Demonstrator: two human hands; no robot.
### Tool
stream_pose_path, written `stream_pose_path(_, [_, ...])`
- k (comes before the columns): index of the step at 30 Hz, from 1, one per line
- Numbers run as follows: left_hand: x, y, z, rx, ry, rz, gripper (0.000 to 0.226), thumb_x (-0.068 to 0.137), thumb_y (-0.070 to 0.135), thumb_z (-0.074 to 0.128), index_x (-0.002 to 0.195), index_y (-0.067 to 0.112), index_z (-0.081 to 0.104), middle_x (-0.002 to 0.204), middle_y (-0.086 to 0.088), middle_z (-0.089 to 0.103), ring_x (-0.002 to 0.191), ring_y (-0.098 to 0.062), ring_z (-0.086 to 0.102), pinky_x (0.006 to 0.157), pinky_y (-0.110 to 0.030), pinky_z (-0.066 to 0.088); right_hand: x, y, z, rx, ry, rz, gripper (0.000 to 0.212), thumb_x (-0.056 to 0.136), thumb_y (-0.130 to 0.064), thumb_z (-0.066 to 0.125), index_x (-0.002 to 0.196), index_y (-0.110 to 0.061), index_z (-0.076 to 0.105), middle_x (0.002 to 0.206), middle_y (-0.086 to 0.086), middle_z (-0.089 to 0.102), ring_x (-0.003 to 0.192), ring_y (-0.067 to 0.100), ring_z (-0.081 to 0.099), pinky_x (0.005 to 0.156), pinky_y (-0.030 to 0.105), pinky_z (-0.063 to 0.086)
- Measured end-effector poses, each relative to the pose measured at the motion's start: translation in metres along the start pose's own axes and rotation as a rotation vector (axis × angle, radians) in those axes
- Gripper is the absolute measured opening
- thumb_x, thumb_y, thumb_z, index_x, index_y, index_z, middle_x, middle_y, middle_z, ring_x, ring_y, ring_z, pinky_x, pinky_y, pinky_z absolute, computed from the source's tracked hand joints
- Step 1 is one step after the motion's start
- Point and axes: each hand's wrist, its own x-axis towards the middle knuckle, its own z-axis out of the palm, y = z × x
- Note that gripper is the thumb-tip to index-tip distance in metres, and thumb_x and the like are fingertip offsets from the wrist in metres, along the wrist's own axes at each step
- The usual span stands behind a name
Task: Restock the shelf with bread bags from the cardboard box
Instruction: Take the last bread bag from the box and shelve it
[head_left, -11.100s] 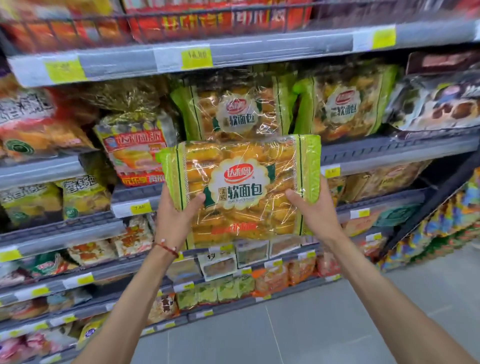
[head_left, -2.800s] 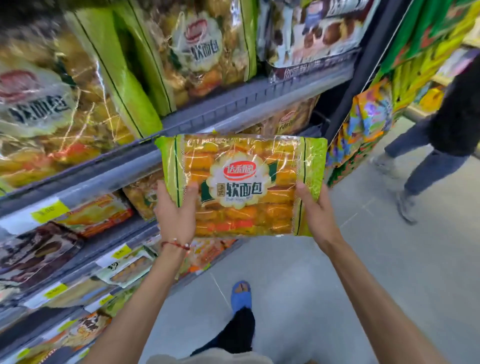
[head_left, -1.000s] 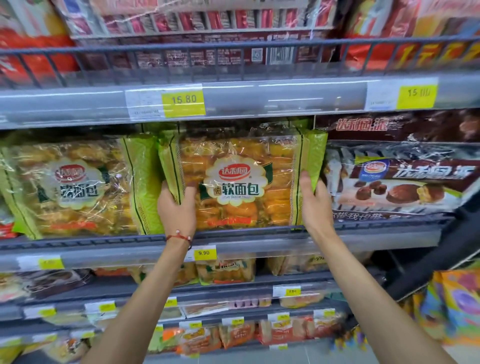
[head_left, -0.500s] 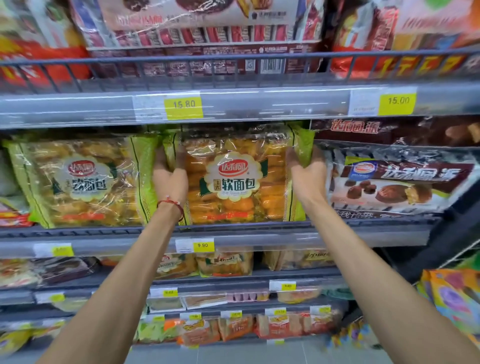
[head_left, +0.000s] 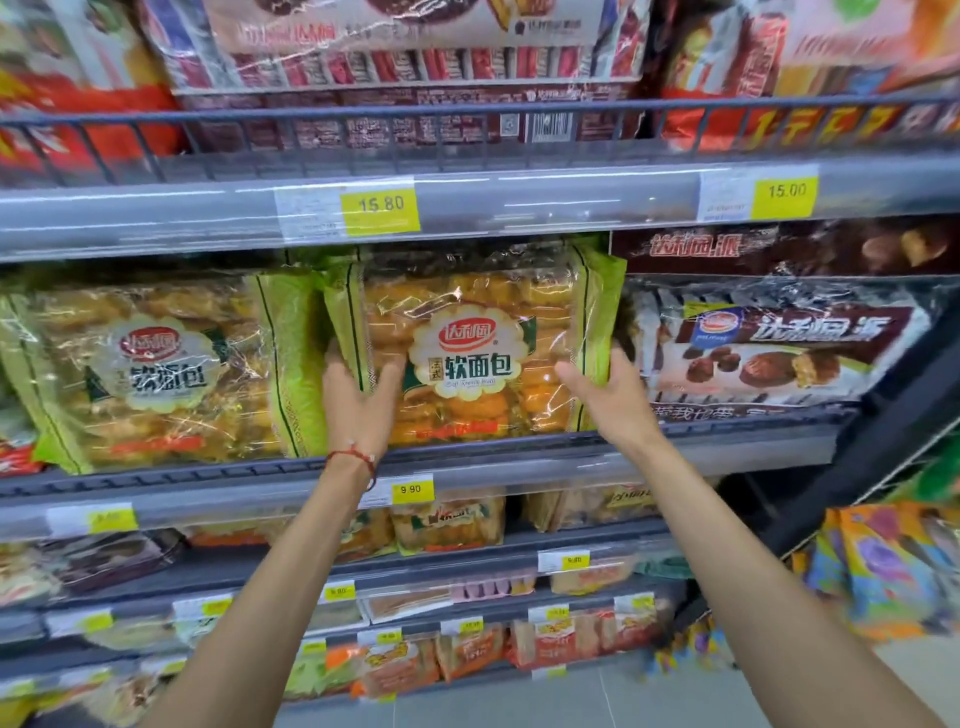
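A bread bag (head_left: 470, 343) with green ends and a round white label stands upright on the grey middle shelf (head_left: 519, 467), under the 15.80 price tag. My left hand (head_left: 358, 400) grips its lower left edge, thumb across the front. My right hand (head_left: 605, 395) holds the lower right edge, thumb on the front and fingers behind the green end. An identical bread bag (head_left: 156, 369) stands just to the left on the same shelf. The cardboard box is out of view.
A brown chocolate-pie bag (head_left: 779, 348) sits right of the held bag, touching it. The shelf above (head_left: 519, 202) carries red packs behind a wire rail. Lower shelves hold several smaller bread packs (head_left: 447, 525). Colourful goods (head_left: 883, 566) hang at the right.
The bag was carried up from chest height and set on the middle shelf. In the last half second both hands slid down from its sides to its lower corners.
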Motion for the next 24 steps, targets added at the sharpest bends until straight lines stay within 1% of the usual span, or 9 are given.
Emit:
stream_pose_path(2, [-0.014, -0.014, -0.005, 0.100, -0.136, -0.032, 0.105, 0.080, 0.039, 0.074, 0.153, 0.008, 0.007, 0.156, -0.005, 0.024, 0.142, -0.016, 0.025, 0.111, -0.027, 0.024, -0.004, 0.010, -0.008, -0.078, -0.121, -0.012, 0.055, 0.091, -0.032, 0.075, 0.139, -0.015, 0.054, 0.128, -0.005, 0.065, 0.116, 0.010, 0.061, 0.107, 0.034, 0.047])
stream_pose_path(4, [-0.016, -0.020, -0.009, 0.129, -0.186, -0.027, 0.108, 0.078, 0.034, 0.077, 0.154, 0.010, 0.003, 0.159, -0.004, 0.017, 0.145, -0.018, 0.018, 0.114, -0.030, 0.019, -0.001, 0.016, -0.014, -0.104, -0.174, -0.015, 0.054, 0.089, -0.024, 0.077, 0.137, -0.015, 0.054, 0.123, -0.007, 0.065, 0.114, 0.009, 0.062, 0.106, 0.032, 0.046])
stream_pose_path(7, [-0.008, -0.021, -0.009, 0.139, -0.172, -0.030, 0.097, 0.080, 0.031, 0.076, 0.152, 0.014, 0.013, 0.155, -0.003, 0.028, 0.143, -0.019, 0.025, 0.112, -0.030, 0.023, 0.006, 0.019, -0.014, -0.112, -0.108, -0.022, 0.056, 0.091, -0.027, 0.076, 0.141, -0.014, 0.053, 0.131, -0.009, 0.060, 0.123, 0.012, 0.057, 0.106, 0.031, 0.043])
stream_pose_path(10, [-0.008, -0.017, -0.008, 0.151, -0.144, -0.027, 0.090, 0.079, 0.032, 0.076, 0.148, 0.014, 0.022, 0.149, -0.004, 0.038, 0.139, -0.020, 0.034, 0.110, -0.033, 0.029, 0.008, 0.019, -0.011, -0.174, -0.074, -0.047, 0.050, 0.095, -0.030, 0.071, 0.140, -0.014, 0.055, 0.133, -0.005, 0.061, 0.123, 0.013, 0.056, 0.105, 0.031, 0.042])
stream_pose_path(12, [-0.013, -0.014, -0.009, 0.172, -0.130, -0.016, 0.092, 0.078, 0.033, 0.077, 0.149, 0.012, 0.023, 0.150, -0.005, 0.037, 0.139, -0.022, 0.034, 0.111, -0.034, 0.029, 0.008, 0.021, -0.015, -0.186, -0.125, -0.035, 0.052, 0.095, -0.028, 0.071, 0.142, -0.014, 0.053, 0.134, -0.006, 0.061, 0.123, 0.012, 0.055, 0.104, 0.029, 0.040])
stream_pose_path(16, [-0.020, -0.006, -0.016, 0.261, -0.185, -0.035, 0.096, 0.081, 0.029, 0.075, 0.152, 0.009, 0.015, 0.153, -0.008, 0.032, 0.139, -0.024, 0.032, 0.109, -0.033, 0.030, 0.011, 0.027, -0.026, -0.244, -0.228, -0.009, 0.060, 0.088, -0.017, 0.078, 0.143, -0.012, 0.054, 0.140, 0.004, 0.063, 0.129, 0.020, 0.059, 0.111, 0.034, 0.044])
stream_pose_path(19, [-0.018, -0.003, -0.021, 0.280, -0.229, -0.069, 0.088, 0.083, 0.023, 0.074, 0.151, 0.007, 0.021, 0.151, -0.010, 0.036, 0.137, -0.025, 0.035, 0.108, -0.034, 0.031, 0.012, 0.031, -0.022, -0.259, -0.190, -0.003, 0.048, 0.095, -0.020, 0.071, 0.141, -0.012, 0.058, 0.138, 0.004, 0.065, 0.129, 0.023, 0.059, 0.111, 0.038, 0.043])
stream_pose_path(21, [-0.017, -0.002, -0.020, 0.300, -0.204, -0.071, 0.081, 0.085, 0.023, 0.071, 0.150, 0.007, 0.025, 0.148, -0.011, 0.039, 0.136, -0.026, 0.037, 0.108, -0.034, 0.032, 0.011, 0.032, -0.020, -0.287, -0.169, -0.023, 0.044, 0.099, -0.025, 0.065, 0.140, -0.010, 0.058, 0.138, 0.005, 0.064, 0.130, 0.024, 0.057, 0.112, 0.044, 0.044])
stream_pose_path(24, [-0.019, -0.005, -0.014, 0.306, -0.157, -0.077, 0.076, 0.087, 0.024, 0.070, 0.148, 0.007, 0.029, 0.146, -0.009, 0.043, 0.135, -0.026, 0.040, 0.107, -0.036, 0.034, 0.010, 0.033, -0.022, -0.304, -0.165, -0.028, 0.037, 0.104, -0.021, 0.058, 0.138, -0.009, 0.058, 0.136, 0.006, 0.065, 0.128, 0.026, 0.058, 0.110, 0.043, 0.044])
